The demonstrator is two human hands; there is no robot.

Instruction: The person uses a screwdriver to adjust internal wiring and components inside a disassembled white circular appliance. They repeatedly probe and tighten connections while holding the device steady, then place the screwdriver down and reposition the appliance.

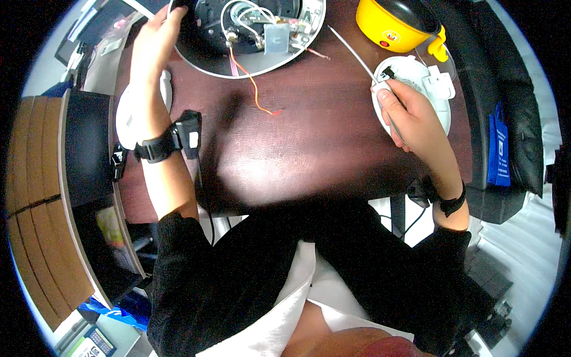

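Note:
A round, open appliance housing (250,76) with a pale rim stands at the far side of the table. Inside it are white wires (224,21), a flat grey plate (276,38) and metal terminals; an orange wire (256,89) hangs out over the rim. My left hand (157,35) is closed on the housing's left edge, its fingertips partly hidden. At the right, my right hand (407,113) grips a long, thin screwdriver (352,50), its tip pointing up and left towards the housing. Beneath that hand lies a white oval plastic cover (440,110), with a dark part in it.
A yellow electric pot (395,30) with a handle stands at the far right. Under my left forearm rests a white rounded object (126,122). Brown cardboard boxes (35,160) line the left side. A blue bag (498,146) hangs beside the table on the right.

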